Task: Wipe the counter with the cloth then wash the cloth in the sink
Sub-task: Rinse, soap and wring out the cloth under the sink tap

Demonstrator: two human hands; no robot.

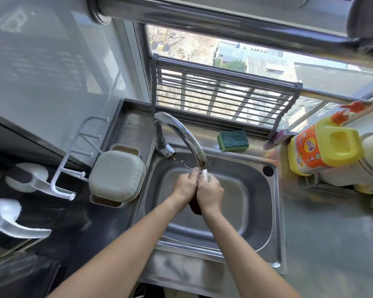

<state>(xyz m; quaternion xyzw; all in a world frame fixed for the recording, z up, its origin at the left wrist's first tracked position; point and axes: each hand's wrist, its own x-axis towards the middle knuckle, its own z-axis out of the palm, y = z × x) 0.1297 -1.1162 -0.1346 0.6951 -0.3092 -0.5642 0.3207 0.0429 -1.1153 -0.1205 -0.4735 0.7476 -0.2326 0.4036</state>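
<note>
My left hand (pixel 186 184) and my right hand (pixel 210 192) are pressed together over the steel sink (pixel 265 211), directly under the spout of the curved faucet (pixel 181 134). Both hold a dark cloth (pixel 195 208) bunched between them; only its dark lower end shows below my wrists. Water runs from the spout onto the fingers, with a white splash and droplets around it. The grey counter (pixel 332 244) lies to the right of the basin.
A green scouring sponge (pixel 233 140) lies on the ledge behind the sink. A yellow detergent jug (pixel 323 145) stands at the right. A stack of pale plastic containers (pixel 116 179) sits left of the basin, beside a white hook rack (pixel 73 160). A metal rack (pixel 220 97) leans on the window.
</note>
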